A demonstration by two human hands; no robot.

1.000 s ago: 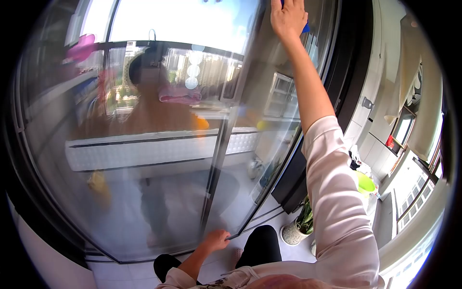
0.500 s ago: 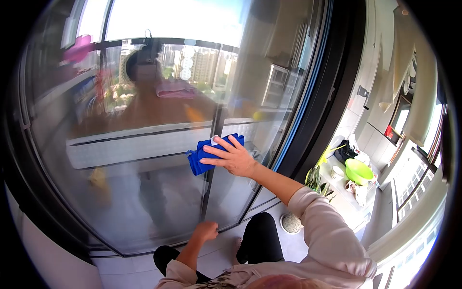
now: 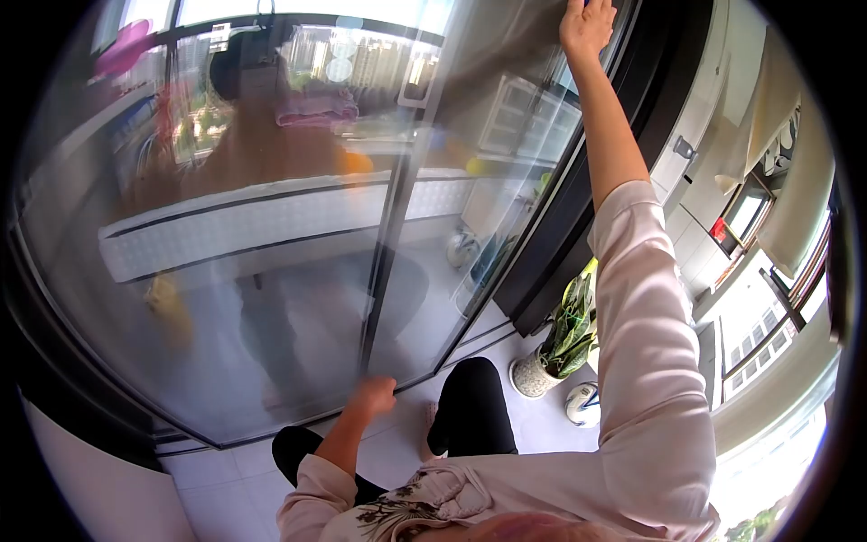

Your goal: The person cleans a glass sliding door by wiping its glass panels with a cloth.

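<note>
My right hand (image 3: 589, 27) is stretched up to the top right of the glass sliding door (image 3: 316, 307), close to its dark frame. A sliver of blue cloth (image 3: 586, 3) shows at its fingers, pressed on the glass. Most of the cloth is hidden by the hand or cut off by the upper edge of the view. Low down, my left hand (image 3: 374, 396) is curled into a fist in front of the bottom of the door, above my knees. I see nothing in it.
A potted snake plant (image 3: 569, 334) stands on the floor to the right of the door, with a white and blue ball (image 3: 583, 404) beside it. The black door frame (image 3: 564, 244) runs along the right. Reflections of buildings cover the glass.
My right hand has swept up and to the right with the blue cloth, from the middle of the glass to its top right. My left hand stays low, still curled.
</note>
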